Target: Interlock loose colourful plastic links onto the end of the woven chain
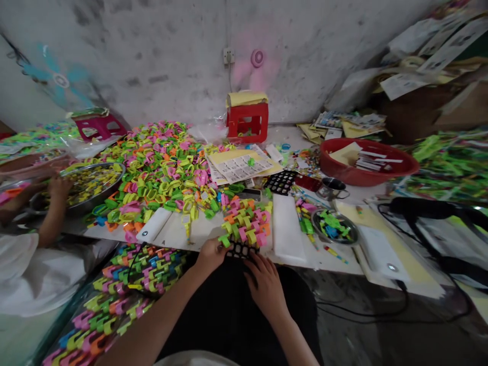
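Black tray between both hands, coloured clips just beyond.

This looks like a small workshop. A huge heap of bright plastic bits lies on a long bench, far more than a home would have. Another person sits at the same bench, with one hand at a big metal pan of little yellow bits. The wall is bare, grey and smudged. A blue fan and a pink fan are by it. A red stool stands up on the bench, and a red tub holds papers.
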A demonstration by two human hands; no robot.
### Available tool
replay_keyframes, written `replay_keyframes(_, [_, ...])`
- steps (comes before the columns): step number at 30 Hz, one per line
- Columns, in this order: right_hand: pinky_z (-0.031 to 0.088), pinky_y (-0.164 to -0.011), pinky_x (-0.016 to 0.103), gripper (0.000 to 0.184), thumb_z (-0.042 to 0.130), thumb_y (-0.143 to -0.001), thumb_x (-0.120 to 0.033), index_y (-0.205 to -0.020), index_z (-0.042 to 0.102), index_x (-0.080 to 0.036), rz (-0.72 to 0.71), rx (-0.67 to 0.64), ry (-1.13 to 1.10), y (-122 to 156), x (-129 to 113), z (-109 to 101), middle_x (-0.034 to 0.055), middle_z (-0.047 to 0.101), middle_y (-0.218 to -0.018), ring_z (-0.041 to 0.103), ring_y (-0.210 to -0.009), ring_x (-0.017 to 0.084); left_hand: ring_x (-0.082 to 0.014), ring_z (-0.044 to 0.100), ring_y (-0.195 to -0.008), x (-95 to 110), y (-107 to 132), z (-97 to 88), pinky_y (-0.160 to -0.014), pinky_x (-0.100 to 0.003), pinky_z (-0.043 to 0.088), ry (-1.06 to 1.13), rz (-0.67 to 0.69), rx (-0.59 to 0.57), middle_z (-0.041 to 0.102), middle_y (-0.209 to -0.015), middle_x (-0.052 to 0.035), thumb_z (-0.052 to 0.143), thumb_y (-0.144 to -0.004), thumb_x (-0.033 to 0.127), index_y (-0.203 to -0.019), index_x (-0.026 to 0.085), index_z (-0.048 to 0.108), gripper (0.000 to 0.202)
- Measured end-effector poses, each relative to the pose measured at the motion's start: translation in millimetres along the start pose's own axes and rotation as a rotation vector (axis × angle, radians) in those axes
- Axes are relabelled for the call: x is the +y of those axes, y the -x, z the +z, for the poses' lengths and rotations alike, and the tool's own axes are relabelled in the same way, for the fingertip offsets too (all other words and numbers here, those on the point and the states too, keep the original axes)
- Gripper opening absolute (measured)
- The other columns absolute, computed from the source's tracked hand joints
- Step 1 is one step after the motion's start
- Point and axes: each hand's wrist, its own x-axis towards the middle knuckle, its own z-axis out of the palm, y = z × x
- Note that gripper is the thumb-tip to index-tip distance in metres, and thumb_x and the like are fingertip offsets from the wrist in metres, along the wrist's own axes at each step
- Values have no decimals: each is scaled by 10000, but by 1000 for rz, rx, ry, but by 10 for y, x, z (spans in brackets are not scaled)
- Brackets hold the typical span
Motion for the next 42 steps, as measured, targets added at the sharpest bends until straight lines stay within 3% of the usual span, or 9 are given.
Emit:
replay_keyframes(8, [382,-1036,480,344,531,-871,-243,-1203,609,-282,-21,29,-2,9,29,47,49,541,-1354,498,-1235,259,-192,577,-634,14,47,61,-602,-288,430,-169,70,20,647,-666,-28,562,-832,384,-740,180,679,252])
replay_keyframes(13, [403,-1010,476,323,529,-872,-271,-1183,619,-277,-47,50,9,23,72,79,50,564,-1327,517,-1212,266,-242,595,-850,113,46,31,-797,-345,457,-252,131,26,663,-797,-57,679,-741,321,-755,194,699,129])
replay_keyframes(17, [408,-1002,475,318,516,-880,-307,-1180,615,-267,-72,83,-2,33,113,122,63,574,-1311,534,-1185,269,-232,575,-974,122,127,-279,-894,-327,435,-473,107,79,658,-944,-37,757,-663,272,-877,228,675,233])
replay_keyframes(22, [409,-997,494,325,506,-883,-321,-1179,613,-238,-89,133,-12,43,118,210,93,577,-1296,533,-1173,284,-283,589,-939,-9,116,-917,-824,-401,428,-713,-163,333,610,-994,-160,517,-864,335,-974,124,575,245])
replay_keyframes(27, [404,-1006,501,359,535,-861,-301,-1211,596,-259,-75,78,-46,40,131,129,78,560,-1322,518,-1197,290,-250,629,-733,-40,27,-1163,-688,-318,428,-750,-278,211,634,-710,-85,559,-826,371,-716,162,568,237])
replay_keyframes(33, [449,-945,477,343,559,-855,-415,-1154,635,-265,162,76,-471,55,-166,-215,94,651,-1135,590,-1067,277,-206,627,-807,424,533,-1028,-722,-289,424,-661,-95,112,663,-863,-61,362,-939,367,-921,200,564,262])
replay_keyframes(38, [508,-599,284,527,598,-787,-581,-1157,636,-207,402,-135,-1253,113,-795,-223,55,676,-806,615,-688,182,-178,619,-761,764,1086,-562,-673,-263,417,-548,227,-330,670,-825,-14,565,-866,359,-878,255,628,122])
replay_keyframes(40, [485,-553,265,526,628,-738,-625,-1009,696,-180,565,-110,-1375,113,-871,-171,59,673,-770,602,-649,172,-177,613,-735,784,1098,-475,-667,-268,423,-550,259,-339,665,-779,-11,628,-829,352,-809,247,642,108])
replay_keyframes(42, [424,-457,238,517,648,-705,-639,-877,713,-155,696,-71,-1366,68,-787,-125,35,628,-642,536,-520,135,-182,609,-774,781,983,-495,-718,-281,444,-531,273,-241,658,-802,-20,634,-827,361,-810,239,642,123])
